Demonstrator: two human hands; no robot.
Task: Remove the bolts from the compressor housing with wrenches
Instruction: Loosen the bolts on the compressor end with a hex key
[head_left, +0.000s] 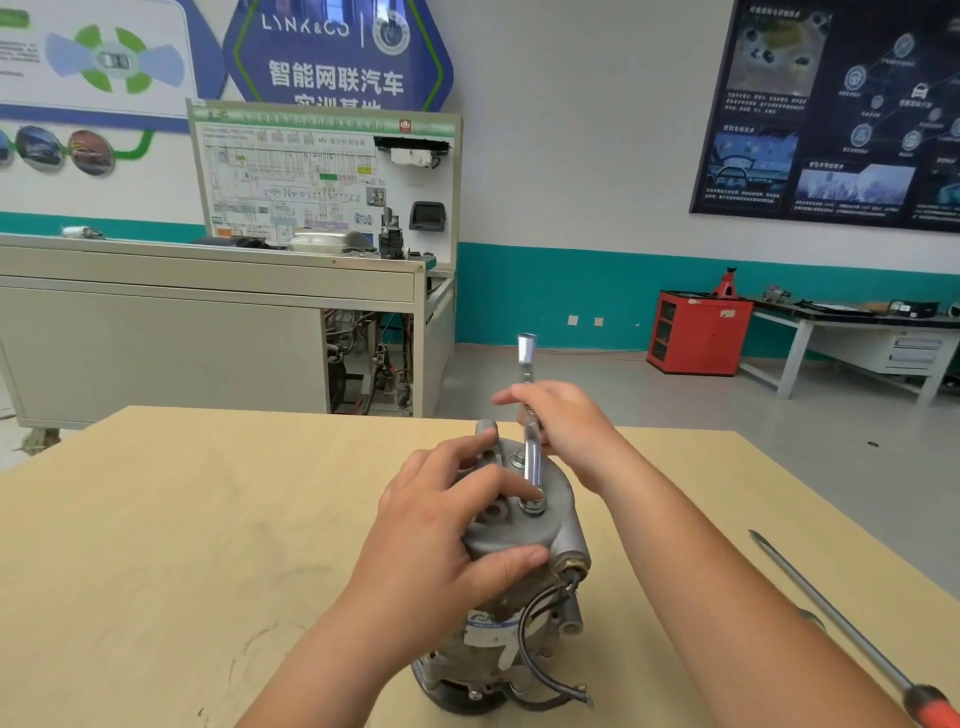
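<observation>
Grey compressor housing upright on table; left hand grips top, right hand holds wrench (seated on bolt).

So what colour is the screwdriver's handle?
The screwdriver handle is red; the head view shows it, bottom right.

Head camera looks forward and down, close over the table, facing the wall

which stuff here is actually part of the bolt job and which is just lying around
Job in hand:
- compressor housing
- wrench, its lower end on a bolt
- left hand, holding the housing
- right hand, gripping the wrench

Lying about:
- screwdriver, untouched on the table
- red cabinet, far behind
</observation>
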